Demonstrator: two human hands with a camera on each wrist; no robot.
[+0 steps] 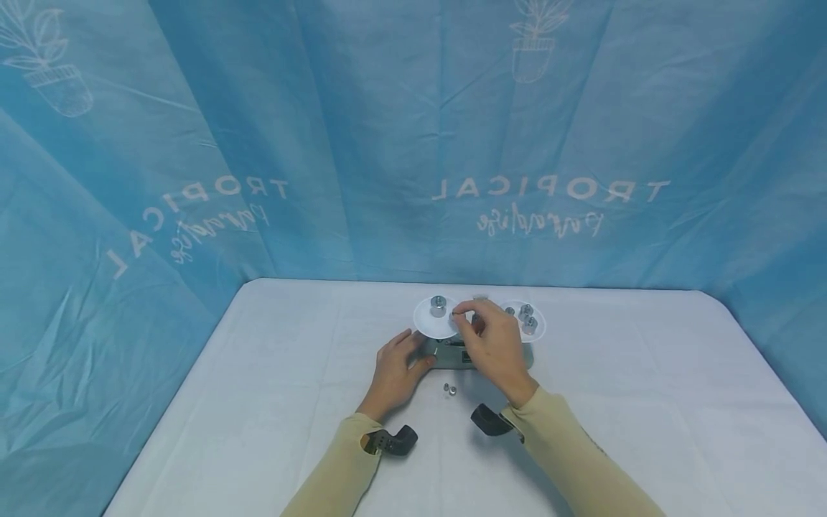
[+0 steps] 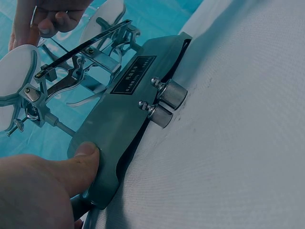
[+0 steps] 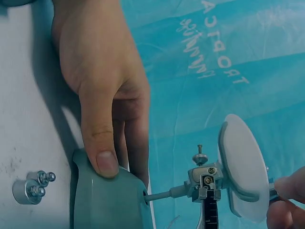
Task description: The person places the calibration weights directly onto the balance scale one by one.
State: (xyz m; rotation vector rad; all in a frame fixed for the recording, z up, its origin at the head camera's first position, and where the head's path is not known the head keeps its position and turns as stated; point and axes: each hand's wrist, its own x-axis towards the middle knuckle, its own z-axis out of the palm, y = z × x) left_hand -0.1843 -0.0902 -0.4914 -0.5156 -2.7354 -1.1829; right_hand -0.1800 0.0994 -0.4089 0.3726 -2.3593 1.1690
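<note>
Blue curtain [image 1: 388, 244] behind scale [image 2: 116, 112] (two weights [image 2: 172, 94] in front)

a grey-green metal balance scale [image 1: 446, 359] sits upright, with a black label plate [image 2: 134, 75] on its front and a dark graduated bar [image 2: 81, 50] above. its round white left pan [image 1: 426, 328] bears one large silver knobbed weight [image 1: 438, 306]; a small silver metal weight [image 3: 273, 191] is pinched at that pan's right edge. the round white right pan [image 1: 541, 332] holds at least three silver cylindrical weights [image 1: 530, 325]. two small silver knobbed weights [image 2: 173, 94] stand side by side before the base.
</note>
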